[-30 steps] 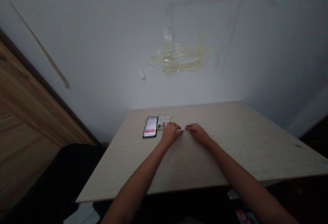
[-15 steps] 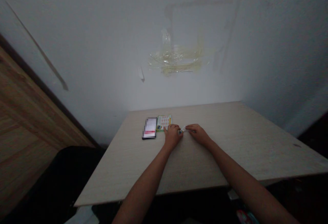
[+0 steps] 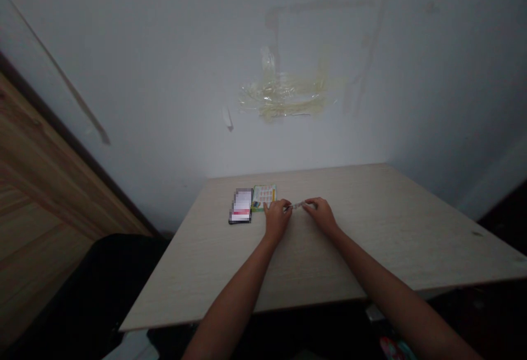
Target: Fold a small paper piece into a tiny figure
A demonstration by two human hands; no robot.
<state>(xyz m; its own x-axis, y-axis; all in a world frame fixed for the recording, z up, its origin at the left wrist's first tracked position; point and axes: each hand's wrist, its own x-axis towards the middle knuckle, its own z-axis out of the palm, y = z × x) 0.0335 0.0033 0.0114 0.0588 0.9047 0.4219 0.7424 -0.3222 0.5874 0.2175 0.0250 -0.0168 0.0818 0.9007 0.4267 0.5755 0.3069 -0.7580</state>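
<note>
A small whitish strip, thin and pale, stretches between my two hands just above or on the table; its kind is too small to make out. My left hand pinches its left end, fingers curled. At the other end my right hand is closed on it between thumb and fingertips. Beside the left hand lies a printed card or sheet with a green border and rows of small pictures, its lower right corner partly covered by the hand. A phone with a blurred-out screen rests left of the card.
The light wooden table meets a pale wall at its back edge. Clear and yellowish tape sticks to the wall. To the left stand a wooden panel and a dark object beside the table.
The whitish strip now lies flatter and more stretched between the hands. My right hand has shifted slightly, and its fingers are more bent; the left hand has turned a little. Phone and card stay put.
</note>
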